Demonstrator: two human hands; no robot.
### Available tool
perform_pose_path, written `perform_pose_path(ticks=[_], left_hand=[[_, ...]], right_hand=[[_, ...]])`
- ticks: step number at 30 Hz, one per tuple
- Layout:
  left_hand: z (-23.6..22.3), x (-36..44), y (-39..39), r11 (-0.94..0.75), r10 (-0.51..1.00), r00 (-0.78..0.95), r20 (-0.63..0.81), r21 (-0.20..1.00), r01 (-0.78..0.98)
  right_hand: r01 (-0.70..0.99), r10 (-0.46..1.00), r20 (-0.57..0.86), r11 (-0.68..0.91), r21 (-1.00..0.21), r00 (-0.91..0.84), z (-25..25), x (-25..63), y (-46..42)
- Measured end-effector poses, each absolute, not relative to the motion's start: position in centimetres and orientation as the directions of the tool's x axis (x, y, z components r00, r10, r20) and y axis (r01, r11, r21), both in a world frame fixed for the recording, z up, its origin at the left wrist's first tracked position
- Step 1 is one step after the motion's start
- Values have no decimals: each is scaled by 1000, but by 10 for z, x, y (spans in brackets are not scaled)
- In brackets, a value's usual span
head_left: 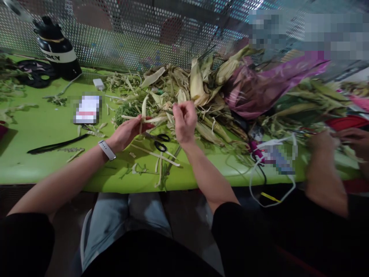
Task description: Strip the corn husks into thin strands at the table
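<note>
Pale strips of corn husk (144,109) are held between the thumb and fingers of my left hand (127,132), which wears a watch with a white strap (107,150). To its right, my right hand (186,121) is closed in a pinch in front of the husk pile; whatever sits between its fingertips is too small to make out. Scissors with black handles (160,146) lie on the green table (52,134) between and below my hands. Loose pale strips (157,154) and green scraps are scattered near the table's front edge. A heap of dried corn husks (198,86) rises behind my hands.
A phone (87,109), a black strap (59,144) and a dark bottle (59,50) stand or lie to the left. On the right are a purple plastic bag (259,90), a white cable (251,184) and a co-worker's hands (323,142). Perforated metal panel (129,34) closes the back.
</note>
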State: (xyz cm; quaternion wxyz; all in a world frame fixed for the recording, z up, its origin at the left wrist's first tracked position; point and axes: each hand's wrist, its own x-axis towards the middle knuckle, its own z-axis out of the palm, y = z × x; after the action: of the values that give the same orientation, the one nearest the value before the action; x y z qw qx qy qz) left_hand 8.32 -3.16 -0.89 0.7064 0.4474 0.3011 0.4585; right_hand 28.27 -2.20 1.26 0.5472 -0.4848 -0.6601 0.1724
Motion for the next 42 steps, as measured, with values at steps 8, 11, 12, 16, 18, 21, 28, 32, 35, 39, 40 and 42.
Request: perform_pose_path(ticks=[8, 11, 12, 16, 18, 21, 28, 32, 35, 39, 40, 42], left_hand=[[-17, 90, -34, 13, 971, 224, 79, 923, -385], [-18, 89, -34, -67, 975, 180, 128, 948, -312], [-18, 88, -33, -78, 977, 169, 132, 953, -294], [-13, 83, -33, -46, 973, 204, 106, 959, -278], [-10, 81, -33, -17, 973, 216, 82, 958, -285], [-8, 80, -34, 15, 976, 210, 48, 957, -290], [-5, 79, -35, 38, 964, 264, 41, 956, -289], [-1, 80, -37, 30, 961, 277, 27, 979, -200], [1, 81, -39, -41, 950, 306, 64, 996, -78], [0, 80, -37, -159, 945, 283, 162, 987, -32], [-1, 80, -35, -174, 943, 283, 173, 984, -25], [-4, 79, -32, -193, 938, 294, 182, 981, 6]], right_hand=[[370, 884, 235, 393, -842, -404, -12, 252, -32], [311, 865, 249, 405, -860, -436, -14, 252, -29], [297, 856, 242, 404, -865, -457, -13, 253, -28], [273, 833, 128, 315, -909, -538, -6, 258, -28], [259, 819, 82, 272, -927, -568, -3, 259, -29], [237, 806, 66, 250, -939, -588, 0, 258, -31], [236, 857, -10, 131, -963, -516, 5, 264, -30], [194, 957, -39, 18, -981, -286, 3, 265, -20], [224, 982, -44, -2, -975, -182, -3, 264, -15], [321, 965, 258, 257, -912, -40, -7, 263, -15], [328, 953, 289, 303, -895, -95, -6, 263, -16], [288, 935, 222, 301, -909, -277, -5, 263, -19]])
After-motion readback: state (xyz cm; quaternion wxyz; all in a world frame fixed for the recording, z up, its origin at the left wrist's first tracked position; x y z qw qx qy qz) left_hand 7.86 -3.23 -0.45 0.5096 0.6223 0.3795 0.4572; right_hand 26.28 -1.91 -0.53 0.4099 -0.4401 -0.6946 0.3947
